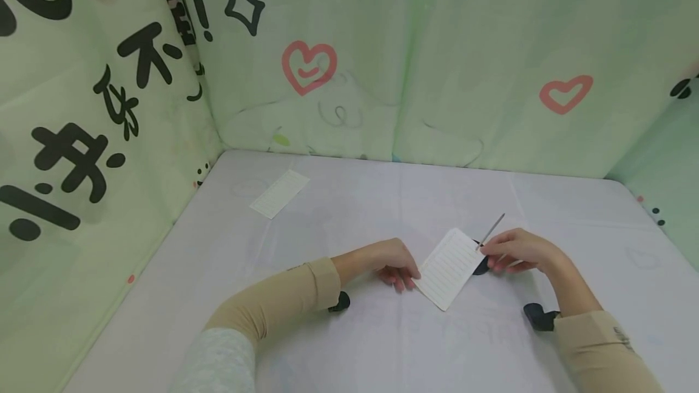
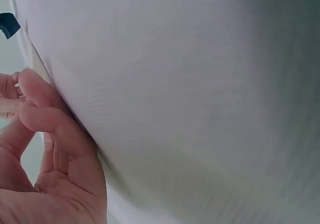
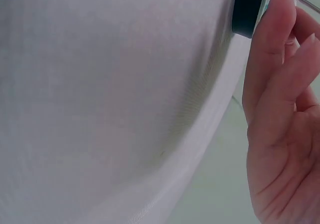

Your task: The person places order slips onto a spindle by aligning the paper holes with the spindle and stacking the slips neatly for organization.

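Note:
In the head view a small sheet of lined white paper (image 1: 449,268) is tilted at a slant between both hands. The left hand (image 1: 390,262) pinches its left corner; the left wrist view shows those bent fingers (image 2: 55,119) near the paper's edge. At the paper's right edge, the right hand (image 1: 519,250) pinches the lower end of a thin grey rod (image 1: 494,224) that points up and right. Partly hidden behind the paper and right fingers is a black object (image 1: 480,267), its kind unclear. The right wrist view shows a black piece (image 3: 249,9) beside the right fingertips.
Another lined paper sheet (image 1: 280,194) lies at the back left of the white-covered table (image 1: 349,199). Printed green curtains (image 1: 469,47) rise behind it and along both sides. Black wrist-worn devices (image 1: 540,317) show at both cuffs.

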### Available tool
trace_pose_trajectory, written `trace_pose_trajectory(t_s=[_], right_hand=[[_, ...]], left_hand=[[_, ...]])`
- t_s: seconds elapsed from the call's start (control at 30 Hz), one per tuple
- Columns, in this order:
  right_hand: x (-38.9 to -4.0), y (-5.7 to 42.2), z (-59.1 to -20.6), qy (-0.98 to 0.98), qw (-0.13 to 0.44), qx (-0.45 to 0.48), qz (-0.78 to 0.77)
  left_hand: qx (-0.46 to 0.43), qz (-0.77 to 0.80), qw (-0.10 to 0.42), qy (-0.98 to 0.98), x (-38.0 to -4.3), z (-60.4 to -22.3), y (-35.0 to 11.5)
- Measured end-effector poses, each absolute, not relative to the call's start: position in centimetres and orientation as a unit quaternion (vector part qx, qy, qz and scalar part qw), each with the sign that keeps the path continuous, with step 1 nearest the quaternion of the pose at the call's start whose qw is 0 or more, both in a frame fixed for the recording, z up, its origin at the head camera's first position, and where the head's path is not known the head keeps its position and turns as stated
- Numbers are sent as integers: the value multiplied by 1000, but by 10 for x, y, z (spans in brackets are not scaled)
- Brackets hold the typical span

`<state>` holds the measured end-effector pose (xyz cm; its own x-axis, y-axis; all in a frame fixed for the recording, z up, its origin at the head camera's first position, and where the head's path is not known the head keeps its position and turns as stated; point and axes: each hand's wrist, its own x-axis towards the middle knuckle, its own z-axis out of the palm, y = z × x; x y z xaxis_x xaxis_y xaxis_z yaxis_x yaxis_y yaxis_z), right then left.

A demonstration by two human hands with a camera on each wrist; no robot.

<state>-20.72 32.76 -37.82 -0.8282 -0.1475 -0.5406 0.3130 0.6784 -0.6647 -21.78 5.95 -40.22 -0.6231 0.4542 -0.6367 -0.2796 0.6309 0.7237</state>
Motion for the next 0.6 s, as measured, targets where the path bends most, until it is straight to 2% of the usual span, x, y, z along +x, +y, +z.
trace_pose_trajectory(t_s=[0.6], right_hand=[[-205, 323, -380, 872, 288, 66, -391]], left_hand=[[60, 399, 429, 808, -216, -402, 60]])
